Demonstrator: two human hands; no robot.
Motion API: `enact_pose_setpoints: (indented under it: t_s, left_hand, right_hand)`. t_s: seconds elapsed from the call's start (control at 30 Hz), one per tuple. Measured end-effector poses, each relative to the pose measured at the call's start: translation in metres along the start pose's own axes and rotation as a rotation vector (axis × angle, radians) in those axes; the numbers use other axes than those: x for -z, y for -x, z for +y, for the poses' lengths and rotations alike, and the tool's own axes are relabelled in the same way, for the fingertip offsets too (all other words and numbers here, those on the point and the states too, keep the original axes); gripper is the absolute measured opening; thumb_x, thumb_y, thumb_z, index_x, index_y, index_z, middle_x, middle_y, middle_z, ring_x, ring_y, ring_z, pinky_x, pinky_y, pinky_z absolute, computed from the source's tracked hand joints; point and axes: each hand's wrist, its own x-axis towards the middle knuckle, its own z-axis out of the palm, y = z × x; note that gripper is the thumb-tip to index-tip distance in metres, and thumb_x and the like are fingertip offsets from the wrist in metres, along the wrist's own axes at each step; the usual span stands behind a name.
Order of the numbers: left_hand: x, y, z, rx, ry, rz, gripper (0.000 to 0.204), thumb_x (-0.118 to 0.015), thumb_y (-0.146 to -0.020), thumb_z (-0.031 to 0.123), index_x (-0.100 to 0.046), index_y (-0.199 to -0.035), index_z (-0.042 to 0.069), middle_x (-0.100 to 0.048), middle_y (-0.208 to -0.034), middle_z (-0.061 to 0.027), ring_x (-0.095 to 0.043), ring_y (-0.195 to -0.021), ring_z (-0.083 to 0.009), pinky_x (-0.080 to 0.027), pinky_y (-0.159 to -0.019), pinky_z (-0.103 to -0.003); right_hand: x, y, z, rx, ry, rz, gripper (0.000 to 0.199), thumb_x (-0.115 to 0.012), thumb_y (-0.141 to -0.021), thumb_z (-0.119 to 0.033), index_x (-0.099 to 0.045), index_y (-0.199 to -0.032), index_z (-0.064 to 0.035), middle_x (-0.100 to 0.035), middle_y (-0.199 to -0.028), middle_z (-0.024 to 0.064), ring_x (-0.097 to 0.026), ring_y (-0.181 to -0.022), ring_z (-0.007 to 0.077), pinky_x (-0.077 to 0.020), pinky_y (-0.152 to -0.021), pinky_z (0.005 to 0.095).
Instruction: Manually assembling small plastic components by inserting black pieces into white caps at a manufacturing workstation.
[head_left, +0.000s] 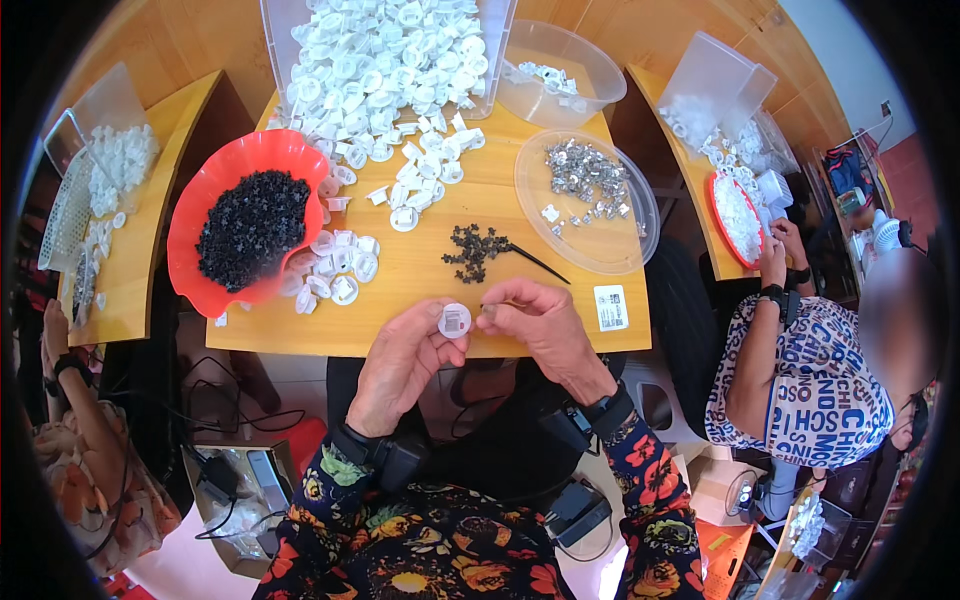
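Over the table's front edge, my left hand (405, 350) holds a small round white plastic part (454, 320) between thumb and fingers, its face turned up. Close beside it on the right, my right hand (537, 325) is pinched closed; whatever sits between its fingertips is too small to name. Ahead of my hands lies a loose pile of small black parts (472, 252), with a thin black stick (538, 263) pointing away from it to the right. White plastic parts like the held one lie in a cluster (340, 262) to the left of my hands.
A red bowl (182, 245) of black parts stands left. A tilted clear bin (502, 50) spills white parts at the back. Small metal parts (585, 175) lie on a clear round lid (530, 205); behind it is a clear tub (600, 60). People work at tables on both sides.
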Motion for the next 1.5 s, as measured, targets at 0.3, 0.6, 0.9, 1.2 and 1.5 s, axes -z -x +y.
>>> enact_pose_setpoints:
  t_s: [0.3, 0.6, 0.9, 1.2, 1.5]
  left_hand:
    - [-0.002, 0.000, 0.000, -0.001, -0.020, 0.007, 0.028, -0.043, -0.098, 0.018, -0.056, -0.107, -0.004, -0.061, -0.093, -0.0100, -0.059, -0.078, -0.0145, -0.050, -0.068, -0.026]
    - [-0.007, -0.001, -0.002, 0.003, -0.021, 0.019, 0.029, -0.045, -0.098, 0.023, -0.057, -0.105, -0.003, -0.061, -0.087, -0.0088, -0.059, -0.074, -0.0142, -0.050, -0.064, -0.025]
    - [0.000, -0.002, -0.006, 0.034, 0.026, -0.058, 0.030, -0.043, -0.099, 0.023, -0.057, -0.106, -0.003, -0.060, -0.091, -0.0071, -0.057, -0.077, -0.0131, -0.048, -0.067, -0.025]
    - [-0.002, -0.001, -0.009, 0.007, 0.028, -0.061, 0.031, -0.042, -0.100, 0.022, -0.057, -0.110, -0.003, -0.059, -0.092, -0.0065, -0.056, -0.077, -0.0130, -0.048, -0.068, -0.025]
    - [-0.004, -0.001, -0.013, -0.016, -0.033, -0.046, 0.033, -0.042, -0.100, 0.024, -0.057, -0.111, -0.003, -0.059, -0.093, -0.0054, -0.056, -0.079, -0.0122, -0.047, -0.068, -0.025]
  right_hand:
    - [-0.003, 0.002, 0.004, -0.040, -0.048, -0.021, 0.015, -0.059, -0.089, -0.001, -0.063, -0.103, 0.0040, -0.065, -0.091, 0.0058, -0.064, -0.085, 0.0121, -0.0527, -0.078, 0.0235]
    - [-0.014, 0.003, 0.000, 0.115, -0.041, 0.022, 0.009, -0.061, -0.088, -0.001, -0.064, -0.096, 0.0026, -0.065, -0.088, 0.0048, -0.062, -0.080, 0.0102, -0.0514, -0.076, 0.0234]
    - [-0.030, 0.006, -0.021, 0.391, 0.626, 0.079, 0.009, -0.064, -0.080, 0.000, -0.061, -0.088, -0.0014, -0.065, -0.078, 0.0079, -0.064, -0.073, 0.0135, -0.0485, -0.067, 0.0266]
    - [-0.036, 0.007, -0.023, 0.637, 0.932, 0.073, 0.011, -0.062, -0.075, 0.001, -0.057, -0.082, -0.0051, -0.058, -0.075, 0.0112, -0.057, -0.074, 0.0316, -0.0462, -0.064, 0.0390]
    - [-0.040, 0.010, -0.035, 0.691, 1.061, -0.025, 0.010, -0.058, -0.075, 0.000, -0.052, -0.080, -0.0043, -0.055, -0.074, 0.0113, -0.055, -0.075, 0.0324, -0.0431, -0.068, 0.0411]
